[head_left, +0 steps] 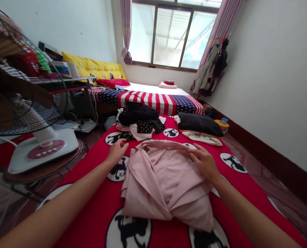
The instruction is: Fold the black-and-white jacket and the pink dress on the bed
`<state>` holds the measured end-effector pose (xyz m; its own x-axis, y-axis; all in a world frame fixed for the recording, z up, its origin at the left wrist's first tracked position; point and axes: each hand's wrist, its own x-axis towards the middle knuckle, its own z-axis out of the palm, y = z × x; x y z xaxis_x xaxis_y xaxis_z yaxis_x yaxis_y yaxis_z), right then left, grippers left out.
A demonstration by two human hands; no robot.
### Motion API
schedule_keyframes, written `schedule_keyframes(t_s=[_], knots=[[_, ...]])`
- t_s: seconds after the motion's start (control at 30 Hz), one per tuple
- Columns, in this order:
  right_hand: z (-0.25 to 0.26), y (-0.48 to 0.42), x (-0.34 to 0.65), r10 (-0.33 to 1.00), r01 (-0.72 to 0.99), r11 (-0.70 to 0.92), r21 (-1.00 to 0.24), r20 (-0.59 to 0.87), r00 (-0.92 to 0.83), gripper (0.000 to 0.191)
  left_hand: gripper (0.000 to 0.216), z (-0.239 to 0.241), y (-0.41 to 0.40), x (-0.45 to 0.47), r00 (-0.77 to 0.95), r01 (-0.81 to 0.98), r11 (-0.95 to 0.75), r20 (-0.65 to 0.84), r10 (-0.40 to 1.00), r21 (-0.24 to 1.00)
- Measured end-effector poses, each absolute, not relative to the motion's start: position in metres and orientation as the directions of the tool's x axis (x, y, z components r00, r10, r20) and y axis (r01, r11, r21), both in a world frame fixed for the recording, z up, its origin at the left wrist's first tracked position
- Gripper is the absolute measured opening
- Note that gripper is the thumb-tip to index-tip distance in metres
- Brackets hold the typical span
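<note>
A pink collared shirt point(166, 179) lies partly folded on the red bed cover in front of me, its collar at the far edge and its lower right corner sticking out. My left hand point(118, 151) hovers just left of the collar, fingers apart and holding nothing. At the shirt's upper right edge, my right hand point(204, 161) rests on the fabric with its fingers spread. Beyond the shirt sits a heap of black and white clothes point(140, 119). To its right is a stack of folded clothes point(200, 124) with a dark garment on top.
The red bed cover point(88, 193) has round black-and-white patterns. At left, a fan point(43, 151) stands on a round stool. A second bed point(153, 103) with a striped cover is under the window. Clothes hang point(212, 65) by the right wall, near a yellow-lidded container point(222, 124).
</note>
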<state>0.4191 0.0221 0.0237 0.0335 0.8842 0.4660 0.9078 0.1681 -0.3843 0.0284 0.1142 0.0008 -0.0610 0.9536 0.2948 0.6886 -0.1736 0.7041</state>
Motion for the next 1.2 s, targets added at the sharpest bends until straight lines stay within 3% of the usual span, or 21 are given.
schedule_keyframes(t_s=[0.1,0.17,0.27,0.37,0.47,0.6,0.7,0.93,1.1,1.2], knots=[[0.021,0.006,0.424,0.841,0.863,0.239,-0.445,0.539,0.045,0.027,0.038,-0.008,0.089,0.014,0.021,0.662,-0.191,0.236,0.971,0.725],[0.016,0.003,0.427,0.849,0.883,0.191,-0.429,0.523,0.071,0.035,0.038,-0.007,0.075,0.015,0.075,0.655,-0.216,0.222,0.972,0.724],[0.008,0.012,0.433,0.886,0.884,-0.001,-0.467,0.410,0.218,0.048,0.049,-0.002,0.064,0.031,0.161,0.660,-0.286,0.241,0.957,0.695],[0.006,0.025,0.436,0.927,0.840,-0.093,-0.534,0.261,0.269,0.029,0.055,0.002,0.063,0.054,0.195,0.698,-0.318,0.257,0.947,0.642],[0.011,0.028,0.430,0.923,0.825,-0.053,-0.563,0.288,0.256,0.021,0.065,0.002,0.064,0.071,0.147,0.742,-0.264,0.236,0.961,0.616],[0.024,0.005,0.414,0.854,0.738,0.102,-0.668,0.439,0.279,0.033,0.024,0.006,0.053,0.077,0.193,0.697,-0.370,0.336,0.922,0.615],[0.032,-0.022,0.404,0.844,0.636,0.251,-0.729,0.487,0.224,0.027,0.005,0.012,0.039,0.076,0.268,0.552,-0.525,0.458,0.848,0.648],[0.046,-0.039,0.406,0.976,0.665,0.160,-0.730,0.217,0.005,0.015,0.021,0.024,0.034,0.068,0.237,0.401,-0.397,0.326,0.915,0.826],[0.062,0.000,0.421,0.848,0.708,0.187,-0.681,0.476,0.234,0.033,0.028,0.034,0.061,0.070,0.102,0.328,-0.415,0.405,0.909,0.849],[0.058,0.000,0.412,0.752,0.844,0.151,-0.515,0.614,0.241,0.051,0.049,0.024,0.065,0.062,-0.020,0.410,-0.270,0.305,0.952,0.871]])
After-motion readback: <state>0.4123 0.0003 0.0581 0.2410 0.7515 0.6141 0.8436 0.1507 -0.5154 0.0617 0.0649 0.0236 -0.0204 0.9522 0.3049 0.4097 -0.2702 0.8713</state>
